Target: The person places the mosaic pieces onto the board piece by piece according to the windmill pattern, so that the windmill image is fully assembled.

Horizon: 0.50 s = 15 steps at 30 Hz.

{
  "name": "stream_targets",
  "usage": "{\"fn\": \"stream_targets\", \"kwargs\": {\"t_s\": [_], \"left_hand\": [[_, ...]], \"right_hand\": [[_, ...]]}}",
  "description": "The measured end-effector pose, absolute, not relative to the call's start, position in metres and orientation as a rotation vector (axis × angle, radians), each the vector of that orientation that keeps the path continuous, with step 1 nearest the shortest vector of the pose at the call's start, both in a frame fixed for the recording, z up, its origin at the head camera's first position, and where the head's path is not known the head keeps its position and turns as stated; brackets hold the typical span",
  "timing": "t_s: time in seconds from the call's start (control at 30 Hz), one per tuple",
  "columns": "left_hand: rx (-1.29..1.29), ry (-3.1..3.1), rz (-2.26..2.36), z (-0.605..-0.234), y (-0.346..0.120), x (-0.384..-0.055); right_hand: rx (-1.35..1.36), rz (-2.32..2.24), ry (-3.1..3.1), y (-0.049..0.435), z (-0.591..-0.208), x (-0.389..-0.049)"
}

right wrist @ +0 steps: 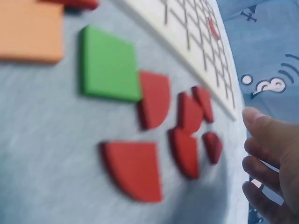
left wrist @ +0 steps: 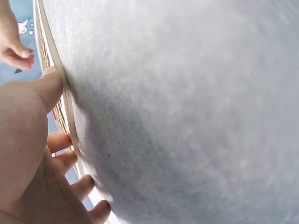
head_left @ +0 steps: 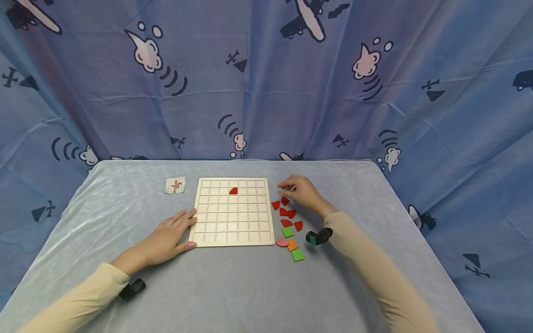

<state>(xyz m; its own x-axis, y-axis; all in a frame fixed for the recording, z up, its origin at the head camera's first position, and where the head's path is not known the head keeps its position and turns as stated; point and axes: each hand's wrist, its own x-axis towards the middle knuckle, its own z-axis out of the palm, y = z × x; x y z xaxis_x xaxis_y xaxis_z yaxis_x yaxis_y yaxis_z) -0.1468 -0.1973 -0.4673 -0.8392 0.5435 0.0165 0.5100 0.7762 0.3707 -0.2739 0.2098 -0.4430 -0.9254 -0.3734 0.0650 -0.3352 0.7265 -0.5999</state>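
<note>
My left hand (head_left: 168,237) rests against the left edge of a wooden grid board (head_left: 268,222), fingers spread along its rim. One red quarter-circle tile (head_left: 233,191) sits in a cell near the board's top. Beyond the board's right edge, my right hand (head_left: 303,192) hovers over the far end of a loose group of red quarter-circle tiles (right wrist: 135,170). Its fingers are loosely bent, and the right wrist view shows nothing held between thumb and fingers. In the left wrist view, the left thumb (left wrist: 52,86) touches the board's side.
Nearer the front, by the board's right corner, lie two green square tiles (head_left: 297,255), an orange square tile (head_left: 293,244) and a pink quarter-circle tile (head_left: 281,242). A small pattern card (head_left: 175,185) lies left of the board. A blue printed curtain (head_left: 266,92) hangs behind the table.
</note>
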Motion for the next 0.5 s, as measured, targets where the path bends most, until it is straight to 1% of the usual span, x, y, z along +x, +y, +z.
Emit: {"fn": "stream_targets", "kwargs": {"t_s": [0.23,0.5], "left_hand": [[0.863,2.880,0.567,-0.466,-0.196,-0.146],[0.863,2.887,0.568,-0.467,-0.197,-0.145]], "right_hand": [[-0.550,-0.963,2.867,0.226,-0.455,-0.266],[-0.514,-0.951,2.897,0.232,-0.465,-0.261]]}}
